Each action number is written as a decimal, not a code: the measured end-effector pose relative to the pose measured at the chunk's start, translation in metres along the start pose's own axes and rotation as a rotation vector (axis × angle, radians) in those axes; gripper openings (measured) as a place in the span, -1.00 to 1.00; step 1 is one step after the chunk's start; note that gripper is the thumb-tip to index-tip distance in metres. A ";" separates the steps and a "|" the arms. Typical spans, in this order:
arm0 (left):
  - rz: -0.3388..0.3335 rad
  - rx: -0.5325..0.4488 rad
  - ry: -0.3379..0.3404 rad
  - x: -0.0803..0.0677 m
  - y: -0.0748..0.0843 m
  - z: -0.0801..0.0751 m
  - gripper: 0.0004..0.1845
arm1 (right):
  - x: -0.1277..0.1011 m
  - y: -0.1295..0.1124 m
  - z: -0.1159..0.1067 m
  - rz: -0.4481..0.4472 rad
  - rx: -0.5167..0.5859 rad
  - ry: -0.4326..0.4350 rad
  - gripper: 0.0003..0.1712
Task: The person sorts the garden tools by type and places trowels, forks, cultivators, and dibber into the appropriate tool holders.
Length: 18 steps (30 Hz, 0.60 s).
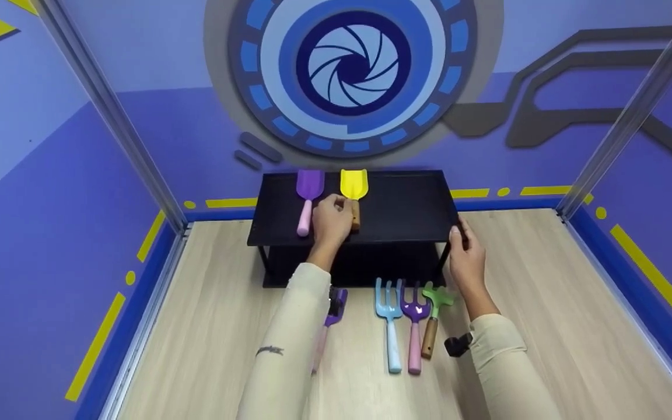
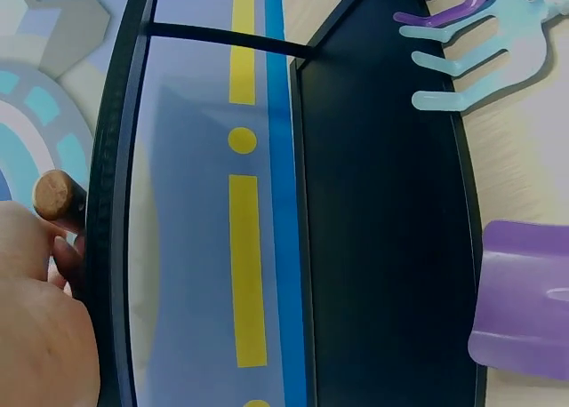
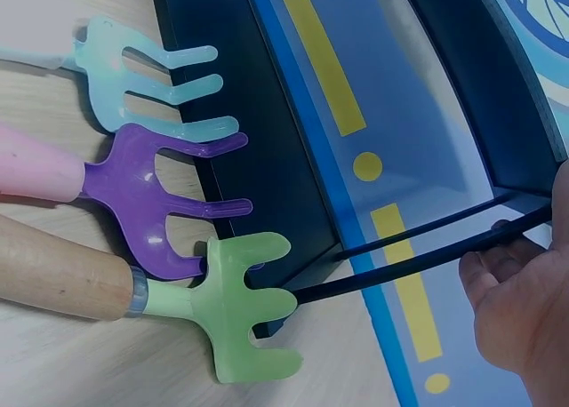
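Black shelf (image 1: 406,210), two trowels (image 1: 354,182) on top, hands (image 1: 332,224) on handle (image 1: 356,219) and edge (image 1: 451,213)

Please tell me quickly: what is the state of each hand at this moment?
Left hand: closed, holding the yellow shovel.
Right hand: closed, holding the shelf at its right end.

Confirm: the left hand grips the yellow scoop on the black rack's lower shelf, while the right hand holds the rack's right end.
Wrong shelf: the head view shows the yellow scoop atop the black rack, not on its lower shelf. The left hand grips it; the right hand holds the rack's right end.
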<state>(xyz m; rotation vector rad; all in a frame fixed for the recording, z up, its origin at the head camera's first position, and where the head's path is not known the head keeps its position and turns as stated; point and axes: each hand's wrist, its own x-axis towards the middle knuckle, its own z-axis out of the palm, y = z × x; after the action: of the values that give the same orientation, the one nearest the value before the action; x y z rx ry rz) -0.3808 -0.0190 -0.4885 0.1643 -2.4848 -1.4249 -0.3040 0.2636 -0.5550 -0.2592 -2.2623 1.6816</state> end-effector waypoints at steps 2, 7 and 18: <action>0.023 -0.036 0.017 -0.002 -0.001 -0.002 -0.81 | -0.001 0.000 0.001 0.005 0.007 -0.007 -0.31; 0.099 -0.131 0.056 -0.007 -0.004 -0.005 -0.82 | -0.002 0.001 0.001 0.020 0.015 -0.009 -0.32; 0.372 -0.354 0.156 -0.054 -0.021 -0.015 -0.87 | 0.000 -0.001 0.001 0.011 0.012 -0.008 -0.34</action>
<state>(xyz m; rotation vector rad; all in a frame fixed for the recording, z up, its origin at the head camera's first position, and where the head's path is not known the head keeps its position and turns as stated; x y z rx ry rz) -0.3259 -0.0296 -0.5088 -0.2363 -1.9705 -1.5814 -0.3038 0.2622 -0.5541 -0.2632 -2.2599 1.7040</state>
